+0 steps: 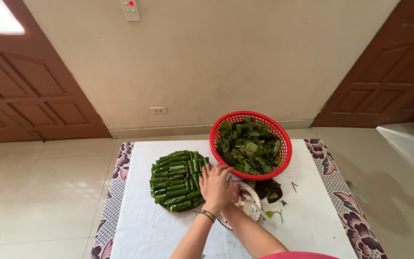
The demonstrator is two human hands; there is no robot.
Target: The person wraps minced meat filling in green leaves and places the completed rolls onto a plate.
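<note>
1. The left hand (215,186) lies palm down with its fingers spread and loosely curled, gripping nothing that can be seen; a striped band circles its wrist.
2. Its fingertips (209,168) touch the right edge of a round pile of leaf-wrapped rolls (176,181), dark green cylinders packed in tight rows just left of the fingers.
3. The right hand (233,192) is almost wholly hidden under the left one; only a sliver shows beside the left knuckles, and whether its fingers are open or closed cannot be told.
4. Just below and to the right of the fingers sits a small patterned plate (251,207), with a metal spoon (255,204) resting on it.
5. Up and right of the fingertips, very near them, stands a red plastic basket (283,139) heaped with loose green leaves (247,146).
6. A few stray leaves (269,189) lie on the white tablecloth (144,225) right of the plate, below the basket.
7. The cloth's floral border (348,211) runs along both sides.
</note>
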